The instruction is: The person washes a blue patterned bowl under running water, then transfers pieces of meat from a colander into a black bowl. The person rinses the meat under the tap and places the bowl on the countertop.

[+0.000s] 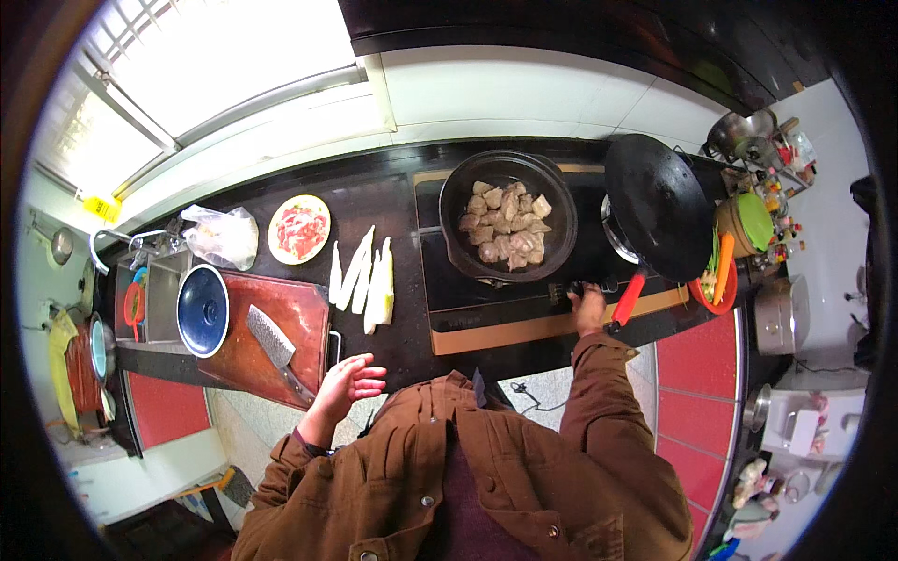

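My right hand (589,310) reaches to the front of the gas cooktop (484,305), its fingers on a black control knob (577,287). Just behind it, a dark pot (456,242) holds chunks of pale brown meat (508,221) on the left burner. To the right, a black wok (656,203) with a red handle (630,298) sits tilted on the other burner. My left hand (349,384) hangs empty, fingers apart, near the front right corner of the wooden cutting board (242,350). On that board lies a cleaver (272,338), handle towards me.
A blue bowl (203,311) rests at the board's left, beside the sink (168,270). Behind are a plastic bag (223,237) and a plate of sliced raw meat (300,230). Peeled white stalks (361,277) lie left of the cooktop. A red bowl (731,298) holds a carrot (725,263) and greens.
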Demonstrator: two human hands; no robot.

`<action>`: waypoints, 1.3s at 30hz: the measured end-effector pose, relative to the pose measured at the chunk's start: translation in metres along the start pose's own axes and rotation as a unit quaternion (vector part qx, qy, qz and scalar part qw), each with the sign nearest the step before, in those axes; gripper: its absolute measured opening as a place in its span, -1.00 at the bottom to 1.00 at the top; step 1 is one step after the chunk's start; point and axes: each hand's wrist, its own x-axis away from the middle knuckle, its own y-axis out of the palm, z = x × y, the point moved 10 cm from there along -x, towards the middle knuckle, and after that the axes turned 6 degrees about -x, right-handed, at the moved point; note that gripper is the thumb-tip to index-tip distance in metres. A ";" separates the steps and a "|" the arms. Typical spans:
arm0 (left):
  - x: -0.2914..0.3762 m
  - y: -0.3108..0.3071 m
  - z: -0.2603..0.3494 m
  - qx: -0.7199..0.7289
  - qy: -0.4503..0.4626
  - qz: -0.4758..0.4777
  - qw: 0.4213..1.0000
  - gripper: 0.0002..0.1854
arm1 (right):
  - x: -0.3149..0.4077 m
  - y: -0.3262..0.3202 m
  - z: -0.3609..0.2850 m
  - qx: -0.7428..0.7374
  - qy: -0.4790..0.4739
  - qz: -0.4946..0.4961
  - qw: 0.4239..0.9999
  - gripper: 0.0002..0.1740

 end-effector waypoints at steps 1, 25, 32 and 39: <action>0.001 0.002 0.001 0.004 0.006 0.001 1.000 -0.61 | -0.001 -0.001 -0.003 0.024 -0.037 -0.017 0.999 -0.55; 0.025 0.016 -0.042 0.015 0.020 0.035 0.999 -0.59 | -0.009 0.007 -0.009 0.078 -0.143 -0.110 0.980 -0.49; 0.046 -0.002 -0.053 0.062 0.043 0.056 0.996 -0.57 | 0.021 -0.026 -0.010 0.100 -0.082 -0.049 0.990 -0.13; 0.070 -0.045 -0.060 0.086 0.115 0.107 0.984 -0.80 | 0.093 -0.033 0.003 0.119 -0.046 -0.028 0.991 -0.34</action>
